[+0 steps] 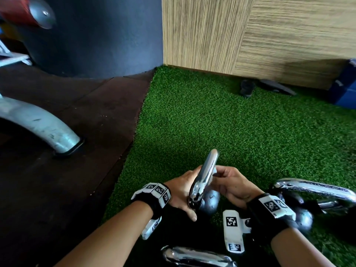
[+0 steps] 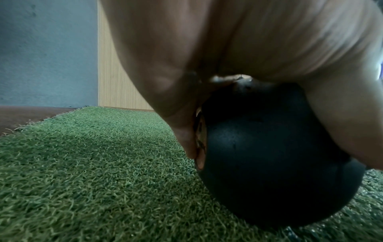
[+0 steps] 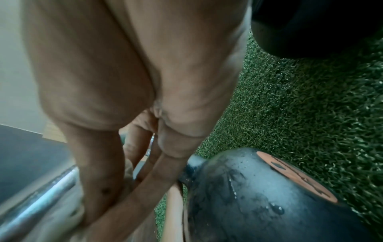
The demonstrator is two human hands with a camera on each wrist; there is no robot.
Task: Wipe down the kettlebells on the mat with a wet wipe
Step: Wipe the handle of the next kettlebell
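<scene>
A kettlebell with a dark ball [image 1: 211, 201] and a chrome handle [image 1: 208, 166] stands tilted on the green turf mat [image 1: 231, 122] between my hands. My left hand [image 1: 181, 189] grips the handle from the left, thumb down by the ball; its fingers are hidden behind the chrome. My right hand [image 1: 233, 184] pinches a small white wet wipe [image 1: 214, 171] against the handle's right side. In the left wrist view my palm covers the top of the ball [image 2: 269, 163]. The right wrist view shows the wet ball [image 3: 259, 196] with an orange label [image 3: 296, 176] and the chrome handle [image 3: 41, 201].
A second kettlebell [image 1: 316, 189] lies on the mat at the right, and a third chrome handle [image 1: 196, 257] shows at the bottom edge. A metal machine leg [image 1: 48, 128] stands on the dark floor at left. A blue box [image 1: 344, 87] and dark items [image 1: 248, 87] sit by the wood wall.
</scene>
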